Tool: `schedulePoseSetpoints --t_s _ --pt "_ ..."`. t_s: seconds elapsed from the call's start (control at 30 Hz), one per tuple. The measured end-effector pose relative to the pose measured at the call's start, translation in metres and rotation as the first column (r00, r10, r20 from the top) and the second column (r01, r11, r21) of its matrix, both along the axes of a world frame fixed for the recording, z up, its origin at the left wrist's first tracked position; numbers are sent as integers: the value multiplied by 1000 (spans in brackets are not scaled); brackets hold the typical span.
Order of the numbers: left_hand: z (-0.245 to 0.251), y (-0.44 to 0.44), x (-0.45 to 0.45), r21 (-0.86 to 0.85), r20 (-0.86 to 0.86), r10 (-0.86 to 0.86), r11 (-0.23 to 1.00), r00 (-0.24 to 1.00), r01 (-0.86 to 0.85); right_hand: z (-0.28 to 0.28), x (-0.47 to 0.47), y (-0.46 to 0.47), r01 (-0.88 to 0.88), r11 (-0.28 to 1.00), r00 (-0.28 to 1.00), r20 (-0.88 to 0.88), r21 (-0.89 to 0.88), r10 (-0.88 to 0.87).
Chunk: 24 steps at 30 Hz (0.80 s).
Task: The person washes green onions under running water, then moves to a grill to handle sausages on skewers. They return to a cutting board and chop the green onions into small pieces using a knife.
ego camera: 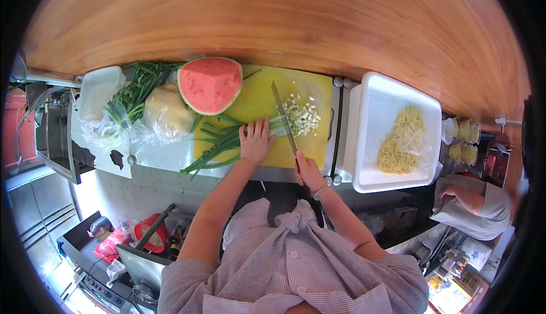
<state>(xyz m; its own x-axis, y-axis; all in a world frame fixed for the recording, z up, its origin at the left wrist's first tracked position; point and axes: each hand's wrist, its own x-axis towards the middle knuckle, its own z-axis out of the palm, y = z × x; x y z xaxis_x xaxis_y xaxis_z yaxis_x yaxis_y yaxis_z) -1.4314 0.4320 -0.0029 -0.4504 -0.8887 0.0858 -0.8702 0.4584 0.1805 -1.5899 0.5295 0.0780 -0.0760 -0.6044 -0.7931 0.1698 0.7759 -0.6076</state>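
My left hand (256, 141) presses a bunch of green onions (226, 141) down on a yellow cutting board (256, 88). Their green tops point left and their pale stalks lie to the right of my fingers. In my right hand (309, 171) is the handle of a kitchen knife (283, 115), whose long blade crosses the pale ends of the stalks. Chopped white pieces of green onion (303, 117) are heaped just right of the blade. A cut watermelon (210, 84) rests at the board's upper left, its red flesh facing up.
Left of the board are a plastic bag with pale contents (167, 107), more greens (138, 88) and a white plastic basket (101, 92). A white tub (361, 143) with yellow noodles (399, 160) stands to the right. Another person (473, 205) is at the far right.
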Motion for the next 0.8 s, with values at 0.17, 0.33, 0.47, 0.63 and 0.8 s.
schedulePoseSetpoints --t_s 0.17,0.33,0.47,0.63,0.8 --pt "0 1 -4 -42 34 14 999 999 -12 -2 6 2 29 1000 1000 9 -7 -29" --pt "-9 1 -5 -116 52 26 993 998 -19 8 1 18 -11 1000 1000 -3 18 11" --pt "-9 0 -5 -101 46 22 995 999 -17 -10 6 6 9 1000 999 -32 -11 -9" --pt "-4 -2 -5 -71 23 20 997 1000 -19 -33 9 -15 -49 994 988 -152 -94 34" --pt "-1 0 -6 -22 26 22 1000 999 -22 -26 6 -28 -56 998 988 -145 -25 52"
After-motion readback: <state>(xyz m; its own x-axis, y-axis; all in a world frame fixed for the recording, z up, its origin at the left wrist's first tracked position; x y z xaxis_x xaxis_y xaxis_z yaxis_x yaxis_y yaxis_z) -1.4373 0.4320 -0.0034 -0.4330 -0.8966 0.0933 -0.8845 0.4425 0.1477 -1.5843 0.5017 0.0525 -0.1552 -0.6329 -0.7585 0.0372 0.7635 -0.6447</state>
